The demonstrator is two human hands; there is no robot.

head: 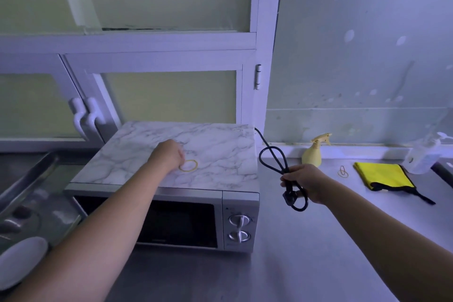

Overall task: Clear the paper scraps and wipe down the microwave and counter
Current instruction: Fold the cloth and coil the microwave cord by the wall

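A silver microwave [240, 206] with a marble-patterned top stands on the steel counter [306, 252]. A yellow rubber band [188, 165] lies on its top. My left hand [169, 153] reaches over the top, its fingertips at the band's left edge; whether they pinch it is hidden. My right hand [305, 182] grips the bundled black power cord [274, 162] beside the microwave's right side, loops sticking up and the plug hanging below. A folded yellow cloth [382, 175] and a yellow spray bottle [313, 152] sit further right on the counter.
A second rubber band [342, 171] lies left of the cloth. A clear pump bottle [424, 154] stands at the far right. White cabinet doors [81, 115] rise behind the microwave. A white plate [19, 260] and a metal tray sit at the left.
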